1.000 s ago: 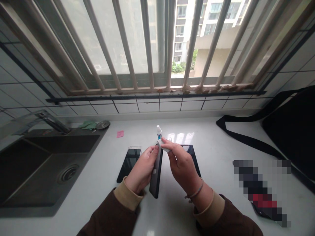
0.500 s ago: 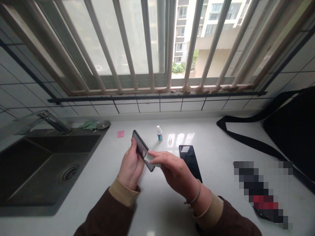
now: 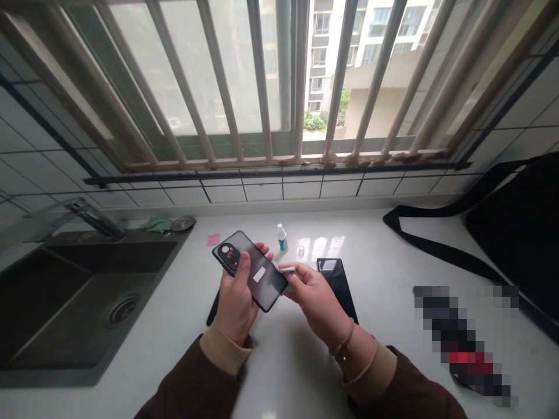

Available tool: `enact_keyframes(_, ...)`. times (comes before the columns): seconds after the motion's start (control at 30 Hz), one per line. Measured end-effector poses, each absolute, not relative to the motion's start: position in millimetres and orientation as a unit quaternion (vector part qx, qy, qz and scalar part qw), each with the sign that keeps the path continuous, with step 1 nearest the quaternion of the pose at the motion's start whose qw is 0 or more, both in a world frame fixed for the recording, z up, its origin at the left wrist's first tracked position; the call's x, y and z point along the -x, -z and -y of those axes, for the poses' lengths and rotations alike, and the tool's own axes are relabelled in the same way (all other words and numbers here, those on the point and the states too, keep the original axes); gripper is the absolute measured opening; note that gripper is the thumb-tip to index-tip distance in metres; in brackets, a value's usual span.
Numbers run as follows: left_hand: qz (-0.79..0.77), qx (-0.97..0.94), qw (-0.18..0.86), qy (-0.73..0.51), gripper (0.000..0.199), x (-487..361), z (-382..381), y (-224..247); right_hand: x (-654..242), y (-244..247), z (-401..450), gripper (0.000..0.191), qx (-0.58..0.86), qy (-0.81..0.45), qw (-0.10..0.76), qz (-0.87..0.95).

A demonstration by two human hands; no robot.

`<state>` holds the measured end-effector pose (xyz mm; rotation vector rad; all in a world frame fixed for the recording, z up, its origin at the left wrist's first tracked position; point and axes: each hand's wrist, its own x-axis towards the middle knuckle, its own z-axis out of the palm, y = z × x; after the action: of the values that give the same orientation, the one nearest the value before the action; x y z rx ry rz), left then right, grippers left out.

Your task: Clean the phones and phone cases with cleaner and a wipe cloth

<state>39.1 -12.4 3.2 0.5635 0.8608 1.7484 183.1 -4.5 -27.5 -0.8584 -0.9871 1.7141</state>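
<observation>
My left hand (image 3: 238, 299) grips a phone case (image 3: 262, 285) with a dark rim, a translucent grey back and a camera cutout at its upper left; the thumb lies on the back. At the case's right edge my right hand (image 3: 312, 291) pinches a folded white cloth (image 3: 286, 269). A dark phone (image 3: 343, 291) lies on the counter just right of that hand. Another dark flat object (image 3: 212, 311) shows partly behind my left wrist. Beyond the hands stands a small white spray bottle (image 3: 282, 240), with its clear cap (image 3: 301, 251) beside it.
On the left is a dark sink (image 3: 87, 302) with a faucet (image 3: 98, 220), a green cloth (image 3: 157, 224) and a metal strainer (image 3: 183, 223). A pink note (image 3: 213, 239) lies behind the case. A black bag (image 3: 519, 215) with a strap and a blurred object (image 3: 463, 337) are at right.
The held item has turned so its camera-cutout side now faces up. My right hand has shifted from its face to its right edge, fingers drawn together on the cloth. The object behind my left wrist has come into view.
</observation>
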Motion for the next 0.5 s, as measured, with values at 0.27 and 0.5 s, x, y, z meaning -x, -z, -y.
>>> enact_keyframes(0.27, -0.369, -0.301, 0.348, -0.807, 0.054, -39.1, 8.7, -3.0, -178.9, 21.5, 13.7, 0.041, 0.326, -0.755, 0.398, 0.406)
enact_keyframes(0.5, -0.441, -0.224, 0.394, -0.775, 0.064, -29.1, -4.8, 9.0, -184.6, 27.5, 16.4, 0.032, 0.325, -0.807, 0.278, 0.408)
